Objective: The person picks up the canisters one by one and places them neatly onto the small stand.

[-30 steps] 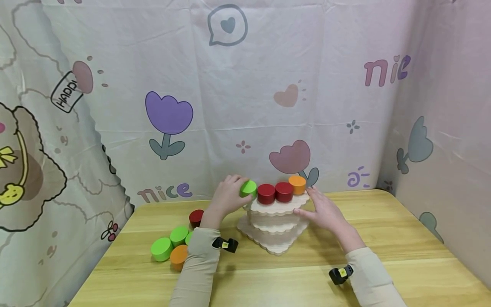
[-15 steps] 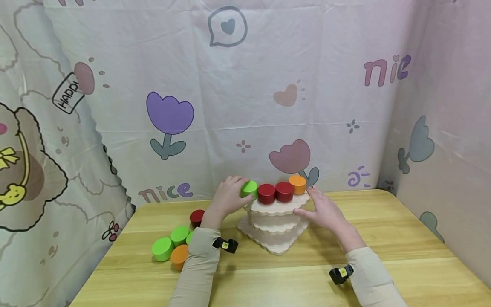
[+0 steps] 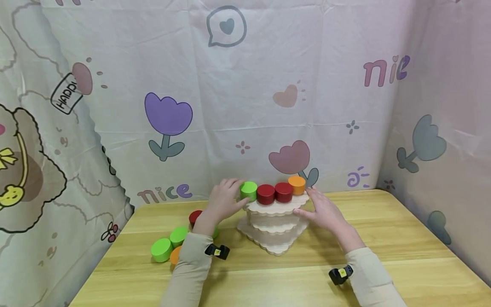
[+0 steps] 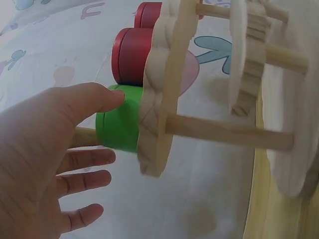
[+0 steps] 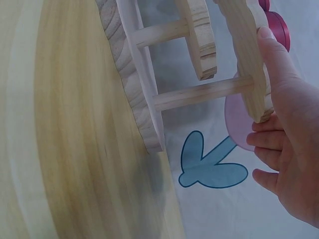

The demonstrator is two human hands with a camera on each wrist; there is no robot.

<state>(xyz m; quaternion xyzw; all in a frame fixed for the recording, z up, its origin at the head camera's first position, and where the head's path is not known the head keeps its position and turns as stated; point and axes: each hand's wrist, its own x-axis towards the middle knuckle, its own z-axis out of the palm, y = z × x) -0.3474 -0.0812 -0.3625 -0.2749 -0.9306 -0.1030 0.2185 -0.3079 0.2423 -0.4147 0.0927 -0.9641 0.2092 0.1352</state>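
My left hand (image 3: 223, 202) is at the left end of the row on a tiered wooden stand (image 3: 274, 209), beside a green cylinder block (image 3: 248, 192). In the left wrist view its thumb overlaps the green block (image 4: 122, 119), and the other fingers are spread apart, the index partly hidden behind the block. My right hand (image 3: 326, 209) grips the right corner of the stand's top tier, thumb at the front and fingers at the far edge. In the right wrist view the thumb lies against the top board (image 5: 249, 59). Two red blocks (image 3: 266, 194) and an orange block (image 3: 297, 185) complete the row.
Left of the stand, loose blocks lie on the wooden table (image 3: 276, 281): a red one (image 3: 194, 216), several green ones (image 3: 161, 250) and an orange one (image 3: 175, 255), some partly hidden by the left arm. A patterned cloth (image 3: 238, 106) hangs behind the table.
My left hand has drawn slightly left and its fingers have loosened from the green block, which stays on the top tier. The right hand keeps its place on the stand.
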